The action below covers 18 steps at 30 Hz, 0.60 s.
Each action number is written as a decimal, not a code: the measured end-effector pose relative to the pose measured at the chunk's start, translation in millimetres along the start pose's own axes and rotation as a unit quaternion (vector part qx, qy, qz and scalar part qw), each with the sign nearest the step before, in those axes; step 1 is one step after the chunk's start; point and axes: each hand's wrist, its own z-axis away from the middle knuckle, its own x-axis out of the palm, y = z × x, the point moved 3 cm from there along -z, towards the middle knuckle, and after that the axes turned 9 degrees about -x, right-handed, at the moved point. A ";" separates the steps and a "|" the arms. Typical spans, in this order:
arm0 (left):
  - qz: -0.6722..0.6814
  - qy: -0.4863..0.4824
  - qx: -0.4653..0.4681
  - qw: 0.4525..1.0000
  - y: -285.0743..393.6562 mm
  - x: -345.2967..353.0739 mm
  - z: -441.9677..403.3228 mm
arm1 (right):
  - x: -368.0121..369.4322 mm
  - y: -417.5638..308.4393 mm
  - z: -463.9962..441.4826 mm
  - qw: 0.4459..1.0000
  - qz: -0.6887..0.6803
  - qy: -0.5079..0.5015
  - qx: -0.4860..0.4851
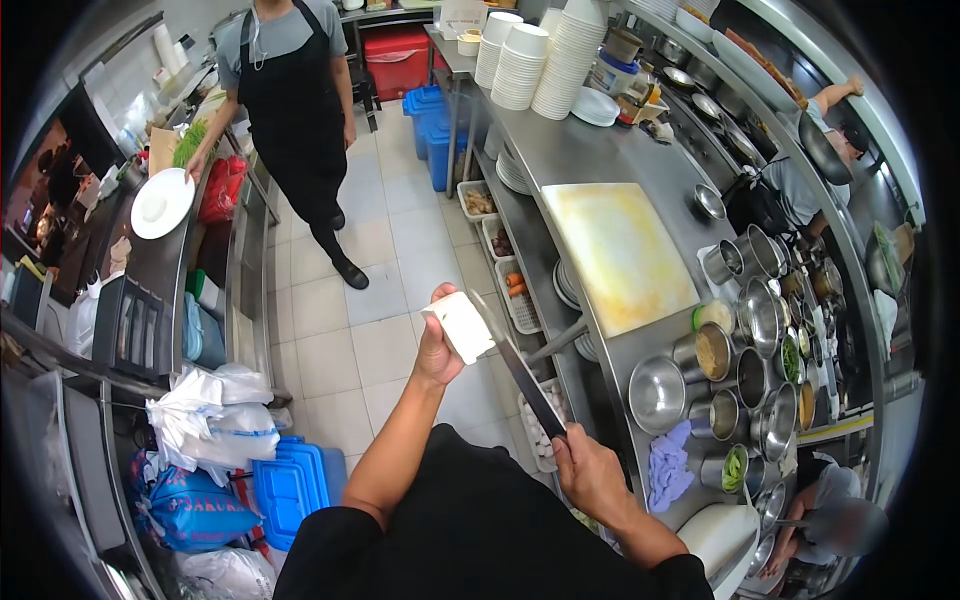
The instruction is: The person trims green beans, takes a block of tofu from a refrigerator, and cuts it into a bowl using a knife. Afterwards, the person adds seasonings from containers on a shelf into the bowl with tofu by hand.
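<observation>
My left hand (436, 358) is closed around a white block (460, 326) that looks like tofu, held up in front of me over the floor. Its right edge is uneven. In my right hand (592, 476) is a long knife (528, 383), gripped by the handle. The dark blade slants up and to the left, its tip beside the block's right side; whether they touch, I cannot tell. To the right lies a yellow-stained white cutting board (622, 255) on the steel counter (660, 165).
Stacked white bowls (522, 65), metal pots and a steel bowl (657, 394) stand on the right counter, near a purple cloth (669, 466). Ahead, a person in a black apron (290, 110) reaches toward a white plate (162, 203). Blue lidded bin (290, 490) and bags sit low left.
</observation>
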 end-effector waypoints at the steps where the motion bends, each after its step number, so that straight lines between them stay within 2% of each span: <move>1: 0.000 -0.001 -0.001 1.000 0.6 0.2 -0.8 | -0.9 -5.9 -1.2 1.000 -0.001 0.004 -0.011; 3: 0.001 -0.034 0.001 0.999 3.2 3.8 -1.6 | -3.0 -14.1 -3.9 1.000 -0.003 0.005 -0.025; 4: 0.000 -0.035 0.001 0.999 4.1 6.1 -1.2 | -2.3 -15.1 -3.4 1.000 -0.013 -0.015 -0.003; 18: -0.010 -0.049 0.006 0.999 6.8 15.9 5.5 | 3.8 -11.9 3.8 0.999 0.012 0.003 -0.045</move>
